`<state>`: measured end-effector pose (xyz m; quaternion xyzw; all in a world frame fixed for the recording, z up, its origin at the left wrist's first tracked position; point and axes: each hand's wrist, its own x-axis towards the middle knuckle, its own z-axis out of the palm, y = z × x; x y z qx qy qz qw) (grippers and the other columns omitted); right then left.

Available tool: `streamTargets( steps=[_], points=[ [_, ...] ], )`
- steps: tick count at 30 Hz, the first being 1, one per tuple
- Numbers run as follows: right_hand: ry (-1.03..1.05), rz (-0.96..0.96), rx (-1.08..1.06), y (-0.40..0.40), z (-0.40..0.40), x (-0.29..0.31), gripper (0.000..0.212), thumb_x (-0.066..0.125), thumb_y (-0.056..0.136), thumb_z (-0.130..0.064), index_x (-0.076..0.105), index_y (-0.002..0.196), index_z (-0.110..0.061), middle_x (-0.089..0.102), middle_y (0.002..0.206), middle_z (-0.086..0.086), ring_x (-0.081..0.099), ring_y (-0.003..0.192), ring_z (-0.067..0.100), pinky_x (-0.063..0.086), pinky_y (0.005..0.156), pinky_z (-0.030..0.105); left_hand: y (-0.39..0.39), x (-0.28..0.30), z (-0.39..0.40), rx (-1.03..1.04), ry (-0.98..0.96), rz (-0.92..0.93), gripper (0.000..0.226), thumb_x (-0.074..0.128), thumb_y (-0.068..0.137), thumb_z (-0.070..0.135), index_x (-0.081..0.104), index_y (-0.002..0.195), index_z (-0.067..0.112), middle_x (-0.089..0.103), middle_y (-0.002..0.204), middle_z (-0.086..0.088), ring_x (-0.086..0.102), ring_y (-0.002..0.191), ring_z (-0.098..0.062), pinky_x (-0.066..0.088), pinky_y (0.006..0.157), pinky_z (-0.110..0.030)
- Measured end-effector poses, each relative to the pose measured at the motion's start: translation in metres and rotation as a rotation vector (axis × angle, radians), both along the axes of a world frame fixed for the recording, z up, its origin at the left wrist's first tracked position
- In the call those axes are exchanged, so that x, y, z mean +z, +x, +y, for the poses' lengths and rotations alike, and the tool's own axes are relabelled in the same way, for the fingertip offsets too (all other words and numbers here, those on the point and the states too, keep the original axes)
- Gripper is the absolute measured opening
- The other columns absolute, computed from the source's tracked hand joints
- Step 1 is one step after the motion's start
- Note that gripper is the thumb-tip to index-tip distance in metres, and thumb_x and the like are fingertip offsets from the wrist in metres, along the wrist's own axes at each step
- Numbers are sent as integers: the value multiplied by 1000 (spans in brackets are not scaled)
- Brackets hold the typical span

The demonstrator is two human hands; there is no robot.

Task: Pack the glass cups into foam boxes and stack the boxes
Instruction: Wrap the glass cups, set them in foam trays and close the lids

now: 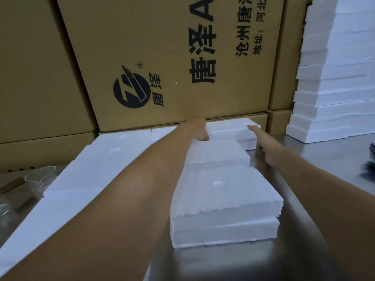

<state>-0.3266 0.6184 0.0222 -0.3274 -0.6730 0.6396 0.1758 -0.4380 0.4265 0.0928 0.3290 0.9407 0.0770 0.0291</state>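
Observation:
Three closed white foam boxes lie in a line on the metal table: a near foam box (223, 201), a middle foam box (217, 153) and a far foam box (231, 129) against the cartons. My left hand (197, 128) sits against the far box's left end, its fingers hidden behind the foam. My right hand (263, 145) reaches along that box's right side, with straight fingers touching its top right corner. Clear glass cups (38, 179) stand at the far left of the table.
A long row of foam boxes (97, 165) runs along the left under my left forearm. Large printed cardboard cartons (162, 57) wall off the back. A tall stack of foam pieces (334, 94) rises at the right. Bare metal table (316, 159) shows to the right.

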Motion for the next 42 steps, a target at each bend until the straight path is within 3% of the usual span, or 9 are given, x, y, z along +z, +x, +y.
streamTargets(
  steps=[2, 4, 9, 12, 16, 19, 26, 30, 42],
  points=[
    [-21, 37, -39, -3, 3, -2, 94, 64, 68, -75, 45, 144, -23, 49, 142, 2, 47, 128, 24, 37, 105, 39, -1, -4, 5, -36, -22, 15, 69, 69, 90, 30, 39, 150, 16, 47, 150, -4, 48, 133, -27, 43, 109, -37],
    [-37, 84, -84, -3, 4, -4, 84, 66, 69, -70, 51, 136, -21, 59, 130, 4, 55, 116, 25, 44, 100, 40, 1, -8, 11, -69, -39, 57, 74, 64, 94, 30, 28, 157, 20, 38, 158, -4, 41, 140, -27, 37, 113, -36],
    [55, 140, -153, 2, 2, -13, 63, 62, 84, -63, 52, 125, -16, 60, 99, -1, 56, 82, 14, 37, 58, 30, 10, -6, 20, -93, -188, 276, 59, 53, 96, 15, 33, 152, 16, 48, 145, -13, 46, 133, -30, 35, 104, -36],
    [65, 147, -163, 5, 0, -14, 55, 61, 85, -63, 52, 118, -19, 56, 92, -6, 53, 79, 11, 34, 56, 29, 15, -6, 24, -70, -259, 328, 55, 51, 97, 10, 35, 149, 13, 51, 140, -14, 50, 129, -31, 38, 85, -35],
    [84, 156, -181, 7, -2, -14, 52, 61, 86, -63, 50, 113, -21, 54, 91, -7, 51, 78, 9, 34, 57, 28, 18, -6, 27, -56, -267, 332, 52, 49, 98, 8, 34, 148, 11, 52, 142, -12, 41, 139, -29, 33, 110, -37],
    [114, 145, -185, 8, -4, -15, 51, 58, 86, -65, 49, 112, -21, 55, 94, -5, 51, 79, 10, 36, 63, 30, 19, -5, 23, -64, -234, 260, 54, 54, 96, 11, 36, 147, 10, 51, 142, -11, 45, 135, -30, 39, 95, -36],
    [115, 182, -191, 10, -7, -12, 51, 58, 87, -63, 50, 114, -21, 53, 105, -2, 51, 92, 15, 37, 81, 33, 22, -8, 20, -5, 71, 18, 67, 68, 86, 17, 41, 147, 12, 48, 145, -9, 52, 127, -29, 49, 99, -36],
    [183, 250, -195, 19, -10, 14, 46, 58, 89, -62, 51, 112, -22, 53, 94, -12, 51, 84, 7, 37, 65, 25, 25, 4, 15, -9, 283, -41, 92, 79, 81, 14, 28, 157, 16, 42, 152, -10, 47, 134, -29, 48, 103, -34],
    [111, 292, -83, 80, -107, 109, 47, 59, 89, -61, 54, 112, -20, 52, 97, -9, 48, 85, 7, 38, 73, 27, 104, 80, -105, 34, 654, -68, 82, 76, 83, 4, 39, 153, 27, 56, 136, -7, 58, 106, -24, 51, 74, -25]
  ],
)
